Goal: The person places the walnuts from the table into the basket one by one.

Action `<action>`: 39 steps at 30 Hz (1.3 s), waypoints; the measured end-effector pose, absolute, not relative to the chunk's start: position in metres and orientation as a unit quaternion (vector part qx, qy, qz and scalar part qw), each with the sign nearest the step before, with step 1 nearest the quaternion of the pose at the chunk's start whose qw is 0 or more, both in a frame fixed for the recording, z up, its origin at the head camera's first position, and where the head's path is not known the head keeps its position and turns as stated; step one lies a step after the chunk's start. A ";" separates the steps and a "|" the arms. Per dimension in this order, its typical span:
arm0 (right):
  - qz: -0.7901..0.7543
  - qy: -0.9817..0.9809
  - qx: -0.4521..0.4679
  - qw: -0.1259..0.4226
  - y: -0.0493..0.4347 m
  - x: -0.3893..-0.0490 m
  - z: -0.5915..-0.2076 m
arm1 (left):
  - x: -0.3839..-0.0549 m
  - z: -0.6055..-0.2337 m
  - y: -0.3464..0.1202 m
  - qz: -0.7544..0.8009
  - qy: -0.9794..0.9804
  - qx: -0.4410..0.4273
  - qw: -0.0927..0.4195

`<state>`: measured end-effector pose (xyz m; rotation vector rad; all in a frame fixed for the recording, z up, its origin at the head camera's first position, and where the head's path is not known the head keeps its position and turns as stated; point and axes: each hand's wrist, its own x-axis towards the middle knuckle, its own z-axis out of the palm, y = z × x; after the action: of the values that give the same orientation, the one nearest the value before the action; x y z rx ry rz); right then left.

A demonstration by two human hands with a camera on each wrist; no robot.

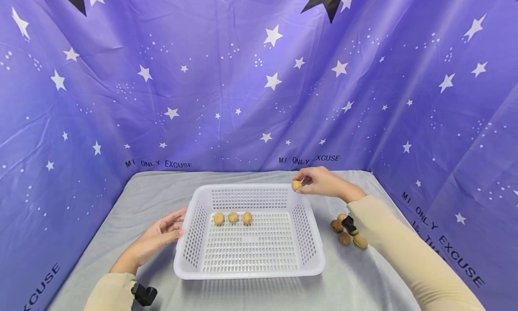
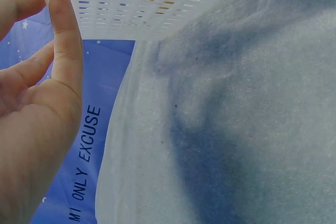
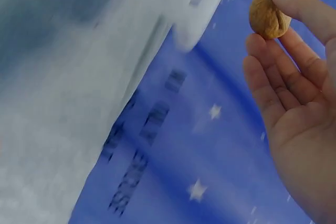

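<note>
A white perforated plastic basket stands on the cloth-covered table, three walnuts lined up in a row on its floor toward the back left. My left hand holds the basket's left rim, the thumb and a finger meeting at that edge in the left wrist view. Over the basket's back right corner, my right hand pinches a single walnut between thumb and fingertips. To the right of the basket lies a small group of walnuts, partly covered by the black wrist camera.
The grey cloth covers the table. Behind and at both sides hangs a purple-blue curtain with white stars and printed words. Black cameras sit on the left wrist and right wrist.
</note>
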<state>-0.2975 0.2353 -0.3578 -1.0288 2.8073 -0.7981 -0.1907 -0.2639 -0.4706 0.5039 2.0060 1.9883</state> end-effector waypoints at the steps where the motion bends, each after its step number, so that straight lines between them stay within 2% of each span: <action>1: -0.257 0.903 -0.343 0.029 0.227 -0.299 -0.358 | -0.191 -0.471 -0.264 0.687 0.692 0.174 0.136; 6: -0.247 0.895 -0.366 0.066 0.192 -0.305 -0.364 | -0.191 -0.470 -0.264 0.688 0.692 0.174 0.135; 18: -0.230 0.899 -0.347 0.137 0.138 -0.310 -0.405 | -0.193 -0.473 -0.266 0.686 0.693 0.177 0.133; 29: -0.225 0.909 -0.299 0.187 0.124 -0.303 -0.442 | -0.191 -0.472 -0.265 0.683 0.700 0.160 0.136; 39: -0.211 0.913 -0.290 0.196 0.123 -0.303 -0.445 | -0.190 -0.471 -0.263 0.690 0.692 0.168 0.131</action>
<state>-0.3030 0.1228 -0.4447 -0.8136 2.5572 -0.5909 -0.1902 -0.2631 -0.4705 0.4874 2.0091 2.0037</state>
